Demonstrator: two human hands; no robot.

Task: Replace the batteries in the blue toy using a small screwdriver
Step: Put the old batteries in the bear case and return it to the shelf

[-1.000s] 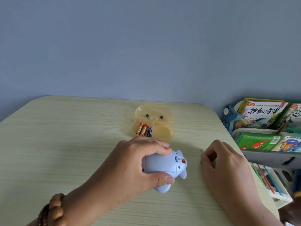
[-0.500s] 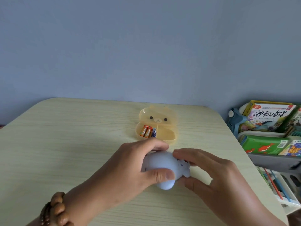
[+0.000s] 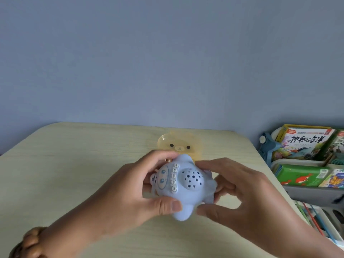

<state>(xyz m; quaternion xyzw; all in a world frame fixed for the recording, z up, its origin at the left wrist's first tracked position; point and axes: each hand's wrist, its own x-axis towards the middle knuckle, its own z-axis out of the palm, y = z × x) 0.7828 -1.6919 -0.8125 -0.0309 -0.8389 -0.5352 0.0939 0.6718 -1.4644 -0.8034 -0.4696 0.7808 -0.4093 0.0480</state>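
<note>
1. A pale blue plastic toy (image 3: 186, 185), rounded and animal-shaped with stubby fins, sits at the lower centre of the frame, lifted clear of the table and held between two bare hands.
2. The toy's upper face is turned toward the camera: a face panel with two blue eyes at its left, a row of small white buttons down the middle, and a dome pierced with star and dot holes to the right.
3. The left hand (image 3: 134, 194) clasps the toy's left side, with the thumb pressed on the near lower edge and the fingers curled over the far top.
4. The right hand (image 3: 240, 192) grips the toy's right side, thumb below near the bottom fin and fingers wrapped behind the right edge.
5. A brown beaded wooden bracelet (image 3: 28, 243) circles the left wrist at the lower left corner.
6. A translucent yellow plastic case with a bear face (image 3: 178, 144) lies on the table just behind the toy, partly hidden by it; its contents cannot be made out.
7. The light wood-grain table (image 3: 74, 164) fills the lower half of the frame below a plain blue-grey wall.
8. At the right edge, a grey shelf unit (image 3: 307, 190) holds colourful children's books (image 3: 305, 144).
</note>
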